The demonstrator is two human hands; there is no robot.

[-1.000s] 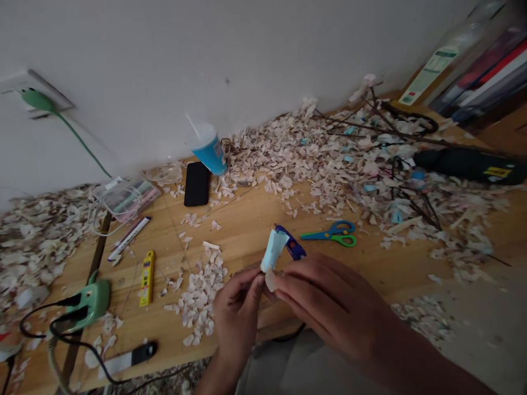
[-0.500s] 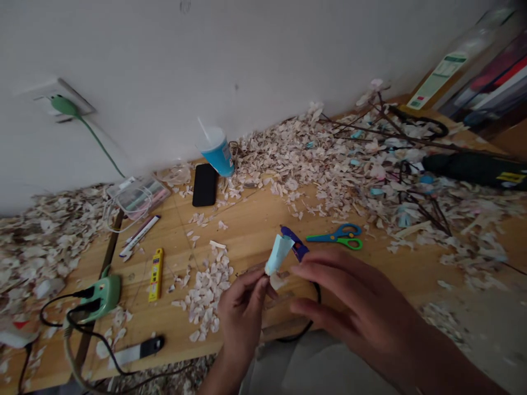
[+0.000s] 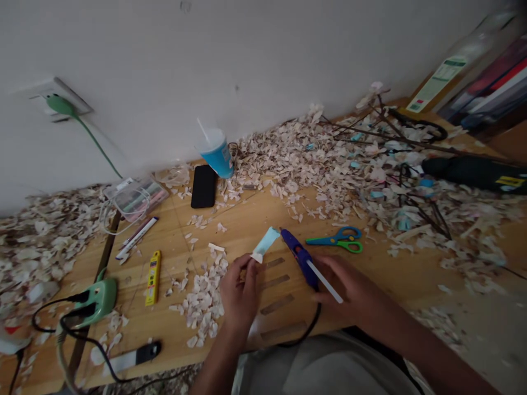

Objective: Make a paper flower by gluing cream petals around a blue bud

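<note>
Both angled inward: left hand (image 3: 241,288), grip pinched on blue paper (image 3: 267,241); right hand (image 3: 348,282) at glue gun (image 3: 303,260), grip unclear

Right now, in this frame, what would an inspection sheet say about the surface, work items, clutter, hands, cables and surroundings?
Surface: wooden tabletop, strewn with pale petal-like flakes.
Work items: light-blue paper piece; blue hot-glue gun, white glue stick protruding, nozzle close to the paper; contact unclear.
Clutter: blue-green scissors, smartphone, blue cup, yellow box.
Hands: left hand holds the paper's lower end; right hand is at the glue gun, grip unclear.
Cables: black cord from the gun; black plugs in green power strip.
Surroundings: wall, green plug in socket; bottle.
</note>
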